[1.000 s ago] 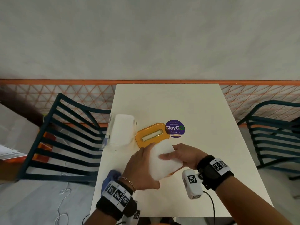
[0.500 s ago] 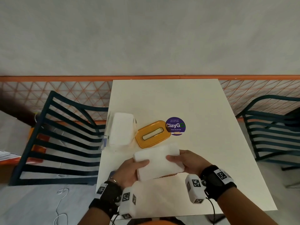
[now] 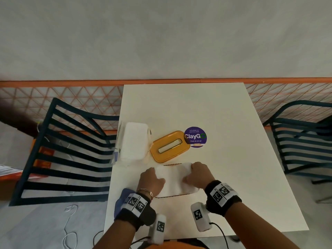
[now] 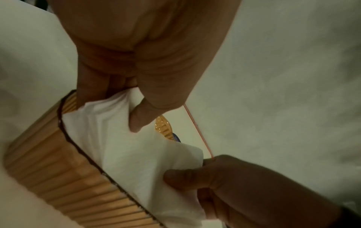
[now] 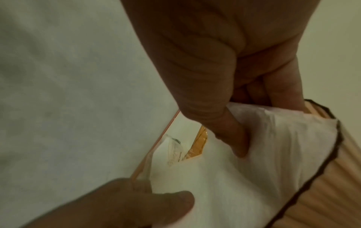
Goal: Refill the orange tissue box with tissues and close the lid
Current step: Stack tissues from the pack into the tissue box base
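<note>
A white tissue stack [image 3: 175,179] lies in the open top of the orange tissue box [image 3: 173,195], of which the head view shows only a thin rim. My left hand [image 3: 152,179] grips the stack's left end, thumb [image 4: 136,121] on top and fingers tucked down at the ribbed box wall [image 4: 58,169]. At the right end, my right hand [image 3: 198,174] grips the same way, its thumb [image 5: 233,138] pressing the tissue stack [image 5: 234,172] beside the box wall [image 5: 332,194]. The orange slotted lid [image 3: 169,146] lies on the table behind the box.
A plastic-wrapped tissue pack [image 3: 133,142] sits left of the lid, near the white table's [image 3: 224,114] left edge. A purple round sticker [image 3: 195,137] is right of the lid. Something blue [image 3: 123,199] lies by my left wrist. Dark slatted chairs [image 3: 62,150] flank the table.
The stack went from tilted on end to lying flat between both hands, then came down into the box opening. Both hands moved down and toward me with it.
</note>
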